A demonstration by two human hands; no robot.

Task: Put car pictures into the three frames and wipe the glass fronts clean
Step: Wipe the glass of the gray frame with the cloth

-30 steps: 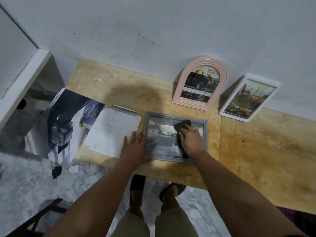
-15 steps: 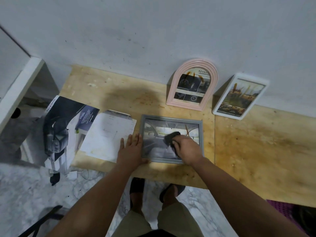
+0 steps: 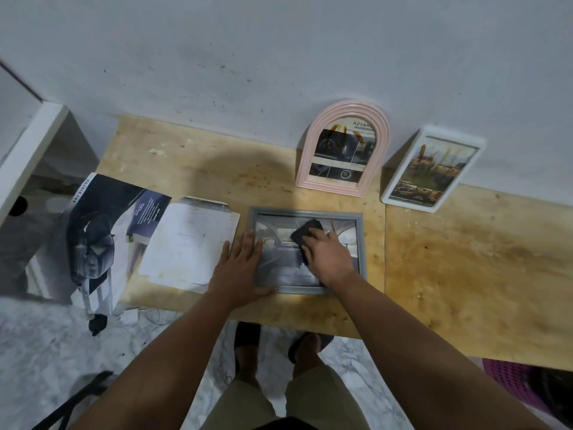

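Observation:
A grey rectangular frame (image 3: 359, 240) lies flat on the wooden table, with a car-interior picture under its glass. My right hand (image 3: 328, 259) presses a black cloth (image 3: 305, 232) onto the glass near the frame's middle. My left hand (image 3: 240, 268) lies flat with straight fingers on the frame's left edge. A pink arched frame (image 3: 313, 169) and a white rectangular frame (image 3: 479, 145), both with car pictures inside, lean against the wall behind.
A car brochure (image 3: 102, 231) overhangs the table's left edge, with white cut paper (image 3: 192, 243) beside it. The table (image 3: 465, 274) runs on to the right. A purple basket (image 3: 511, 383) is below at the lower right. A white shelf (image 3: 28, 150) stands at the left.
My right hand has slid the black cloth across the glass, down toward the left and then back up toward the middle. My left hand has stayed on the frame's left edge.

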